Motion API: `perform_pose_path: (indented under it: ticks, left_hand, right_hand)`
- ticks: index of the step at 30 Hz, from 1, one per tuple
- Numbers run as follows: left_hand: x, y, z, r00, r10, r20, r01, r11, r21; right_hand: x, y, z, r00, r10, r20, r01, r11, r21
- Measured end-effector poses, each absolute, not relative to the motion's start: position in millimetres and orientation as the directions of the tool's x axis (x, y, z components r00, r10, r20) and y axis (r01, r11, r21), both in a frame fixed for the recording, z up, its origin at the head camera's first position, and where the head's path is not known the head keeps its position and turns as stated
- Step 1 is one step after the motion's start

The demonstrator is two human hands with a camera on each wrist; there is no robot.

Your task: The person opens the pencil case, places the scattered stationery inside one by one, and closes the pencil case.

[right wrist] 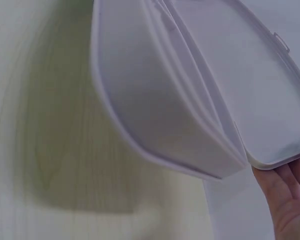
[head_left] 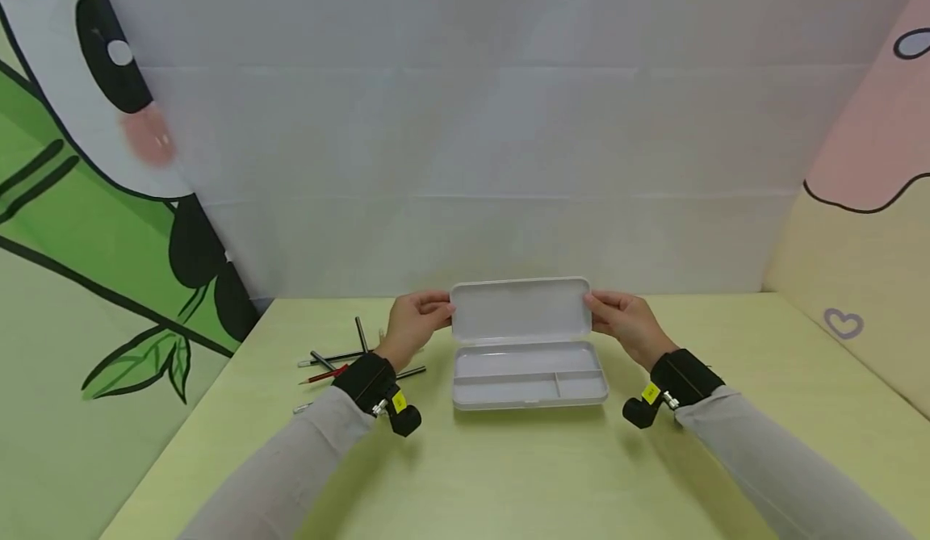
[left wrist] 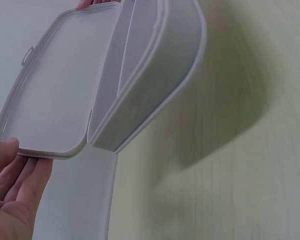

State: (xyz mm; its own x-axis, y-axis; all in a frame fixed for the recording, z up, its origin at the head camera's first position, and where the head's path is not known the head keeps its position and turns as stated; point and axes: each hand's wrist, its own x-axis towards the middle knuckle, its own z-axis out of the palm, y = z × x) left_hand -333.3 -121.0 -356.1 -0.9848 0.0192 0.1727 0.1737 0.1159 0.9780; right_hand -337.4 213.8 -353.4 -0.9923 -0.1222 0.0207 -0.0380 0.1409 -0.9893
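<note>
A white plastic pencil case (head_left: 529, 401) stands open in the middle of the head view, its lid (head_left: 520, 311) raised behind the divided base. Its base has one long compartment and two smaller ones, with nothing seen in them. The left hand (head_left: 416, 324) pinches the lid's left end between thumb and fingers, which the left wrist view shows up close. At the opposite end, the right hand (head_left: 629, 324) grips the lid with the thumb in front and the fingers behind. Both wrist views show a shadow on the table under the base.
Several pencils, among them a red pencil (head_left: 324, 375), lie scattered on the pale yellow table (head_left: 523, 483) left of the case, partly behind the left hand. A white cloth backdrop (head_left: 494, 136) rises at the table's far edge. Printed panels stand at both sides.
</note>
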Motion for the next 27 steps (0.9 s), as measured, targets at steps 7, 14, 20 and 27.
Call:
perform_pose_path:
  ticks: [7, 14, 20, 27]
  left_hand:
    - [-338, -119, -367, -0.993, -0.003, 0.12, 0.119, 0.132, 0.984]
    - [-339, -120, -375, -0.996, 0.004, 0.084, 0.083, 0.139, 0.987]
    - [-340, -120, -379, -0.998, 0.012, 0.068, 0.069, 0.145, 0.987]
    - [-341, -118, -384, -0.999, -0.004, 0.046, 0.045, 0.158, 0.986]
  right_hand:
    - [-341, 211, -366, -0.994, -0.103, -0.025, 0.009, 0.155, -0.988]
    - [-343, 211, -378, -0.993, -0.117, -0.033, 0.014, 0.16, -0.987]
    - [-343, 211, -383, -0.993, -0.107, -0.052, 0.034, 0.17, -0.985]
    - [-343, 211, -388, -0.992, -0.093, -0.088, 0.069, 0.189, -0.98]
